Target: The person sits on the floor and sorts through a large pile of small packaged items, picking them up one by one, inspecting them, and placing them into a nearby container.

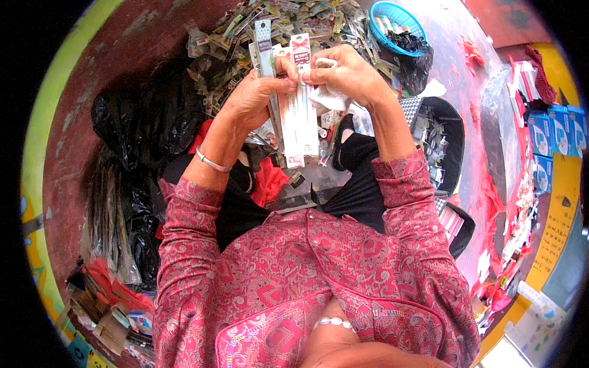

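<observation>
My left hand (261, 92) is closed around several long, slim flat packets (294, 126), held upright in front of me. Most are white with red print, and a grey-blue packet (265, 52) with a dotted hanging tab stands on their left side. My right hand (353, 76) pinches at the upper part of a white packet (301, 52) with a red bow print, thumb and forefinger close to my left fingers. A crumpled white cloth (331, 97) is bunched beneath my right fingers and shows again at the forefinger. The packets' contents cannot be made out.
Beyond my hands lies a wide heap of small packets (233, 43). A blue basket (397, 27) stands at the far right, a black tub (451, 141) of small packs nearer. Black plastic bags (147, 116) lie left, red scraps (268, 182) between my legs, and blue boxes (555, 129) far right.
</observation>
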`<state>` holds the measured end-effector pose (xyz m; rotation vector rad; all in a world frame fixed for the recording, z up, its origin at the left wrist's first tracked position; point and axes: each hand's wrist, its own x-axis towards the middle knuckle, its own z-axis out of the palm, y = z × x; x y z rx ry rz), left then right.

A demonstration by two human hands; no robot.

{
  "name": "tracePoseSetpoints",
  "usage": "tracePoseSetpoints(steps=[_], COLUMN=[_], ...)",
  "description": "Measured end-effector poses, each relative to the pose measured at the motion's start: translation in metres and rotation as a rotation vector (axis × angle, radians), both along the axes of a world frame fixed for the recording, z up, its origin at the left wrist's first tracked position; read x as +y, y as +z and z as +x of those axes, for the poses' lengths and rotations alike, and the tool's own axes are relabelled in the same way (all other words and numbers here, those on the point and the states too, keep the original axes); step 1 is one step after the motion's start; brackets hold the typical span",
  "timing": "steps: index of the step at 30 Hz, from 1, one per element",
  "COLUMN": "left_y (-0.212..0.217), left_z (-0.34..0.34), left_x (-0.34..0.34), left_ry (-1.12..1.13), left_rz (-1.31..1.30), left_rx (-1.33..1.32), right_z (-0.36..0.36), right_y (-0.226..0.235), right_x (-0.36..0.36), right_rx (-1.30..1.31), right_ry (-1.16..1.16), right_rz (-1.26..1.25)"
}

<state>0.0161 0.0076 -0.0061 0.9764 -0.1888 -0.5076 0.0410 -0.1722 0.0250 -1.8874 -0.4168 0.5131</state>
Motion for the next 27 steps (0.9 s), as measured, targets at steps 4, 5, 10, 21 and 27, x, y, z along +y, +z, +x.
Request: tracePoseSetpoints(steps=[4,5,10,21,27], left_y=[0.005,0.004,-0.003,-0.004,-0.002], left_z=[0.0,-0.001,-0.001,0.004,0.002], left_x=[0.001,0.0,0.0,-0.01,-0.01], left_ry=[-0.041,-0.054,-0.086,0.012,0.099], left_rz=[-0.037,-0.043,-0.1,-0.104,0.069], left_rx=[0.121,0.136,0.176,0.37,0.265], right_z=[-0.005,0.001,-0.004,0.002,0.004], right_y=[0.004,-0.012,-0.005,0.002,0.004], right_x=[0.002,0.0,0.008,-0.008,-0.006], right_rx=[0.012,-0.004,-0.177,-0.21,-0.214], right_ry=[-0.041,-0.047,0.035,0.084,-0.202], right_rz=[0.006,-0.041,-0.281,-0.273,-0.246])
